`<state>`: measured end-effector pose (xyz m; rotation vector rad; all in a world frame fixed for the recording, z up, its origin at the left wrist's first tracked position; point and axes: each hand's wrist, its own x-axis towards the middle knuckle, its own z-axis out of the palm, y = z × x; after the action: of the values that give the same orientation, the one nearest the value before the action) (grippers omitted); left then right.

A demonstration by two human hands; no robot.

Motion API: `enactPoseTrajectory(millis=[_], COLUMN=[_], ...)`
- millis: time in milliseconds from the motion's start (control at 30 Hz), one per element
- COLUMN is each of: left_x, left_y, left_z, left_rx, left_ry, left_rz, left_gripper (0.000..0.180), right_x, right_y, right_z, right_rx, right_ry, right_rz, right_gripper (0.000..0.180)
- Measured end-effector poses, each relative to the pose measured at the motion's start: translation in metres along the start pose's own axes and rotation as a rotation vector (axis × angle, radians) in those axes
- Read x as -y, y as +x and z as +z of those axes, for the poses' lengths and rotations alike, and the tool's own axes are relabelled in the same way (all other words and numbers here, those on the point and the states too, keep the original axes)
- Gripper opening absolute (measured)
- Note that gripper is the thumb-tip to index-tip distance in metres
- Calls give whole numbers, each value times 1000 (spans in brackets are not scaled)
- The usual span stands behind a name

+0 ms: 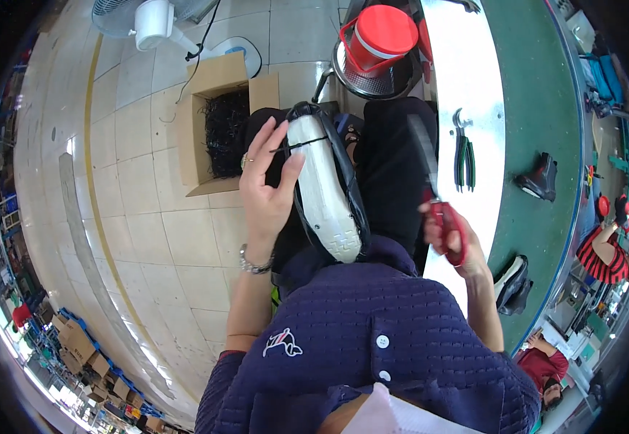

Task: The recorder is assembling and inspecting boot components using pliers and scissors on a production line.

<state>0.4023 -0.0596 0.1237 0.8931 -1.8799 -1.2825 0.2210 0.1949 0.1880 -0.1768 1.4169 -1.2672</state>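
A black shoe (325,195) lies sole up on my lap, its long white sole facing me. A thin black strap (310,144) crosses the sole near its far end, and a loose end sticks out to the left. My left hand (267,184) is at the shoe's left edge, fingers stretched and thumb apart, around that strap end without visibly pinching it. My right hand (441,233) grips red-handled scissors (455,242), off to the right over my leg and the bench edge. The scissors' blades point away from me and are smeared by motion.
Left of my knees stands an open cardboard box (195,137) full of black strands. A red lidded bucket (379,43) sits on a metal stool ahead. Green-handled pliers (465,155) lie on the white bench (466,72). Beyond, a green surface (542,94) carries shoes (541,178). A fan (154,22) stands far left.
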Motion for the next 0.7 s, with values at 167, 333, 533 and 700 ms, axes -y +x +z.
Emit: enactPoseTrajectory(millis=[167, 333, 533, 700], left_x=[-1, 1, -2, -9], left_y=[-1, -1, 3, 8], left_z=[23, 29, 21, 14], left_rx=[-142, -232, -115, -84], left_ry=[137, 114, 286, 669], left_rz=[41, 46, 151, 447], left_gripper=[19, 13, 18, 10], right_x=[7, 9, 8, -2], right_y=[23, 47, 36, 26], right_z=[41, 55, 79, 30], right_rx=[406, 456, 136, -193], right_ry=[9, 65, -496, -342], right_rz=[179, 227, 128, -62], right_gripper=[84, 54, 44, 31])
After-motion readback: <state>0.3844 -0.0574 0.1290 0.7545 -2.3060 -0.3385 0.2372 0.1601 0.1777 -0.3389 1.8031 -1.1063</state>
